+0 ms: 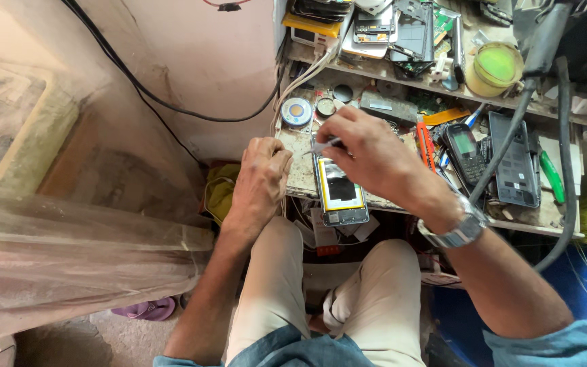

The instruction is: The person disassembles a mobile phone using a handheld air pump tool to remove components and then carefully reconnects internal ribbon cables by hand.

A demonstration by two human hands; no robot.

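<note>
Both hands work at an opened phone point(340, 190) lying lengthwise toward the person: the right hand point(368, 153) pinches tweezers point(322, 145) over its top end, the left hand point(261, 178) rests curled just left.

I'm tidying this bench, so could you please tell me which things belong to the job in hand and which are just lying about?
In hand:
opened phone, under both hands
tweezers, in the right hand
left hand, resting beside the phone

Lying about:
keypad phone
black phone cover
solder reel
yellow-green jar
green-handled tool
</note>
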